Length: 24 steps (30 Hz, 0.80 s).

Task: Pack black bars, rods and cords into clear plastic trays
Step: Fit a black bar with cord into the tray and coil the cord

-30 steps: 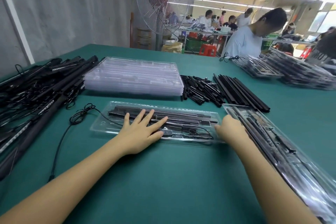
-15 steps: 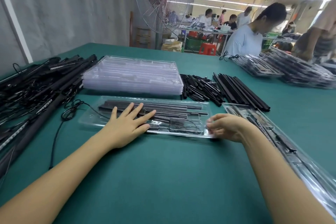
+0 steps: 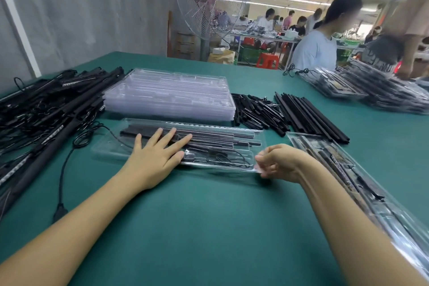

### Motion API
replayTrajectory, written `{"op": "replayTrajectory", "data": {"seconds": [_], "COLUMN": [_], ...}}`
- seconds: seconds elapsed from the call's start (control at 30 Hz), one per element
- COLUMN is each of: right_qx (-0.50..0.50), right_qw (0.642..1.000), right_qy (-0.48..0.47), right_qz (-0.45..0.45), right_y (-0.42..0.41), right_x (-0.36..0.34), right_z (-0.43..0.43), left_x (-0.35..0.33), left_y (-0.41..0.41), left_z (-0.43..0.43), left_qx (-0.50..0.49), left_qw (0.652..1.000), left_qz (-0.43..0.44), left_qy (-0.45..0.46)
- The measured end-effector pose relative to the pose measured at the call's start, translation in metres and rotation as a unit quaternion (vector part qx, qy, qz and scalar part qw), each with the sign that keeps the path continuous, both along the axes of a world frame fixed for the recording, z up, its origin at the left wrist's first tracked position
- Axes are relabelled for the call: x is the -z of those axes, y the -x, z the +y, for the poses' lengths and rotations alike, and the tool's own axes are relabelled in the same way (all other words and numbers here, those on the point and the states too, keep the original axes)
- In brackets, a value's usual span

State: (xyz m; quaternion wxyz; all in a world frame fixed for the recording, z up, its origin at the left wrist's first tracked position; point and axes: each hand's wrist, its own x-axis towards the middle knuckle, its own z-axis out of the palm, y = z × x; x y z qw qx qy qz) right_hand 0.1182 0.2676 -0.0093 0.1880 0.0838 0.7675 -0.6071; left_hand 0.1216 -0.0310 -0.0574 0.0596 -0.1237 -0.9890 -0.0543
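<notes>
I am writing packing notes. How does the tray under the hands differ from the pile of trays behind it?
The front tray is single and holds black bars and a cord; the pile of trays is several stacked and looks empty. The left hand lies flat on the front tray and the right hand pinches its right corner; no hand touches the pile. Both are clear plastic on the green table.

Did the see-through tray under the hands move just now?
Yes. The filled tray slid left: its left end now sticks out past the left edge of the stack of empty trays, and before it did not.
</notes>
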Motion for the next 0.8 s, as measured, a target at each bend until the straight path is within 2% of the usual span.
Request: {"op": "replayTrajectory", "data": {"seconds": [0.3,0.5,0.6,0.73,0.8], "right_qx": [0.059,0.079,0.081,0.023,0.01], "right_qw": [0.989,0.985,0.986,0.999,0.999], "right_qy": [-0.122,-0.119,-0.102,0.018,0.045], "right_qz": [0.057,0.099,0.107,0.045,0.015], "right_y": [0.005,0.008,0.008,0.003,0.002], "right_x": [0.01,0.015,0.017,0.011,0.008], "right_z": [-0.016,-0.019,-0.016,-0.003,0.0], "left_x": [0.005,0.006,0.005,0.004,0.003], "left_y": [0.004,0.005,0.005,0.005,0.004], "left_z": [0.0,-0.001,-0.001,-0.004,-0.004], "left_qx": [-0.007,-0.014,-0.019,-0.021,-0.018], "left_qw": [1.0,1.0,1.0,1.0,1.0], "left_qz": [0.004,0.01,0.007,0.002,0.003], "left_qy": [0.001,0.004,0.002,-0.008,-0.015]}}
